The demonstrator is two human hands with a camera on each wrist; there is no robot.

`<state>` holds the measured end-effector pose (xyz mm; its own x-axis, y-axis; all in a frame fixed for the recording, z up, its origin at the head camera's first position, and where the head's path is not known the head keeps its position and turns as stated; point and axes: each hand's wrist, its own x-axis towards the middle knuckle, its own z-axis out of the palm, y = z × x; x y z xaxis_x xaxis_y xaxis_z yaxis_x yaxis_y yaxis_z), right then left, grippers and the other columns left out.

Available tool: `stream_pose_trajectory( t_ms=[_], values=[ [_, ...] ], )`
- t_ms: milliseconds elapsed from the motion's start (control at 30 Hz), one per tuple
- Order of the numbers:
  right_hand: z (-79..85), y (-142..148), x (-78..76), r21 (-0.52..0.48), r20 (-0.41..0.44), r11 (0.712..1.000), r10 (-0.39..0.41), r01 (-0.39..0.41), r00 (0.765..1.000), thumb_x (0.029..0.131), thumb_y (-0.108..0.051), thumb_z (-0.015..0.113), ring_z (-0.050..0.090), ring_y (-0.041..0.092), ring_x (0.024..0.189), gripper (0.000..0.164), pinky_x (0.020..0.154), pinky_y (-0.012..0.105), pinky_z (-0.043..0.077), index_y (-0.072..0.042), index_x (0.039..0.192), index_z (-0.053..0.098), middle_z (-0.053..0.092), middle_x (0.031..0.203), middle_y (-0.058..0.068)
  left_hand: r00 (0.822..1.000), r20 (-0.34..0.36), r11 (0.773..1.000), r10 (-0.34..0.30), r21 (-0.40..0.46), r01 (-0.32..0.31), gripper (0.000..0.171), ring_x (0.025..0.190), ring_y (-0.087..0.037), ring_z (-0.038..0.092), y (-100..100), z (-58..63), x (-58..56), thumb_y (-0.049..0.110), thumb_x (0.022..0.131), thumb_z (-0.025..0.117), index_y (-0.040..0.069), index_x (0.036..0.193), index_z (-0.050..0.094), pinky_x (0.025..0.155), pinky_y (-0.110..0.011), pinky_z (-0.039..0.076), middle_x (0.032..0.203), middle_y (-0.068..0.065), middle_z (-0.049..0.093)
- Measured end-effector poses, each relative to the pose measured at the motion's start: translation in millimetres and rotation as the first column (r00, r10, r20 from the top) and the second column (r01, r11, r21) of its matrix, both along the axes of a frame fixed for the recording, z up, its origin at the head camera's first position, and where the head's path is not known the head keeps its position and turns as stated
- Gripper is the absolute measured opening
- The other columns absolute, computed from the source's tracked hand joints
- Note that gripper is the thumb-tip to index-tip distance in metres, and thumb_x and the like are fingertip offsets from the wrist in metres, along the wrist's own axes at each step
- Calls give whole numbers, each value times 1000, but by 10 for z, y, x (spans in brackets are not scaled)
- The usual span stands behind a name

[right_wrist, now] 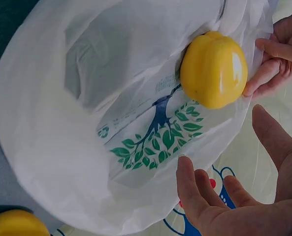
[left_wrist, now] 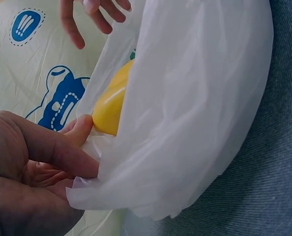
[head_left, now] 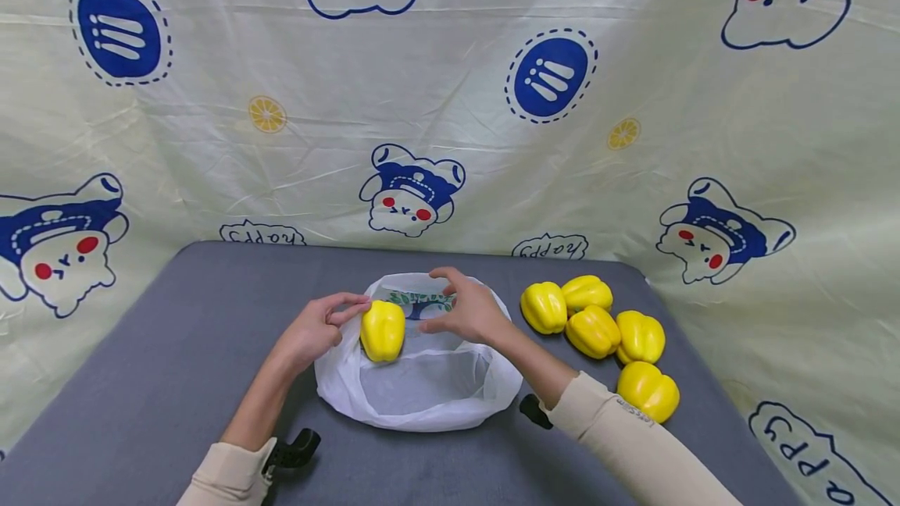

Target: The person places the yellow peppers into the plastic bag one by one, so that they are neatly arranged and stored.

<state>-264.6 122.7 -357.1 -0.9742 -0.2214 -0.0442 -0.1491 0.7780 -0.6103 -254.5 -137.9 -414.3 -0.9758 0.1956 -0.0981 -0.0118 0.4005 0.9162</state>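
Left fingers (left_wrist: 62,150) pinch the white bag (head_left: 415,422), right fingers (right_wrist: 189,186) spread empty, five peppers (head_left: 593,332) right of it, printed cloth (head_left: 436,92) behind.

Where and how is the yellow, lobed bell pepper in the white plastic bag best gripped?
Probably by the bulging middle of the yellow, lobed bell pepper, coming from the person's right: that flank is exposed, while the left hand crowds the opposite one.

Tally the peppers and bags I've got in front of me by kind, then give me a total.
White plastic bag with a printed tree: 1
Glossy yellow lobed bell peppers: 6 (5 on the grey table, 1 inside the bag's opening)
Total: 7
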Motion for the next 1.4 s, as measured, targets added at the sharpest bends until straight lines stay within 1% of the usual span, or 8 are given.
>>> stream_pose_trajectory(
  t_ms=[167,200,433,633,833,933,1200,1400],
  values=[
    [41,94,16,2,5,1000,-9,9,1000,75,-30,88,54,35,122,82,88,48,56,-27,147,49,62,137,13,1000,19,1000,-7,21,6,66,146,-37,40,1,-1,2,-19,83,42,9,141,58,54,-24,33,145,-12,58],
    [51,113,19,1,4,1000,-8,8,1000,75,-30,88,55,35,121,82,88,48,56,-27,147,49,62,137,14,1000,26,1000,-8,28,7,66,146,-37,40,1,0,-1,-19,83,43,9,141,58,54,-24,33,145,-12,58],
    [108,245,32,-3,-8,1000,-8,8,1000,75,-29,88,57,37,124,84,86,46,58,-25,149,48,62,137,14,999,45,998,-25,64,22,65,148,-35,39,2,8,-10,-19,82,48,7,142,56,66,-26,43,146,-13,57],
    [140,402,57,21,-33,1000,-4,5,999,76,-30,87,61,37,121,84,86,45,58,-24,149,46,62,138,16,998,39,995,-41,94,37,65,147,-35,40,13,3,0,-18,82,50,4,142,56,65,-27,42,145,-16,57],
    [213,642,115,38,-18,999,-23,24,1000,77,-34,86,59,40,126,86,89,49,58,-23,151,44,59,142,18,998,38,995,-45,95,41,64,147,-35,42,33,-4,1,-17,82,51,5,142,56,63,-28,40,146,-15,57],
    [256,773,140,50,-17,998,-30,30,999,77,-35,86,59,40,126,86,89,49,58,-23,151,44,59,142,18,998,39,995,-44,92,40,64,147,-35,41,38,-7,1,-17,82,51,5,142,55,64,-27,41,146,-15,57],
    [366,1127,203,111,-38,994,-8,13,999,78,-35,83,58,44,125,87,93,54,54,-16,152,41,59,140,25,998,36,996,-45,75,42,64,147,-36,41,23,16,-5,-16,82,52,4,142,55,65,-27,43,145,-15,57],
    [426,1344,230,166,-34,986,-6,11,999,78,-41,83,59,46,124,91,97,59,50,-15,153,39,55,142,28,999,35,997,-42,66,40,64,147,-37,40,-11,37,-15,-16,83,51,4,143,54,64,-27,43,147,-16,56]
  ],
)
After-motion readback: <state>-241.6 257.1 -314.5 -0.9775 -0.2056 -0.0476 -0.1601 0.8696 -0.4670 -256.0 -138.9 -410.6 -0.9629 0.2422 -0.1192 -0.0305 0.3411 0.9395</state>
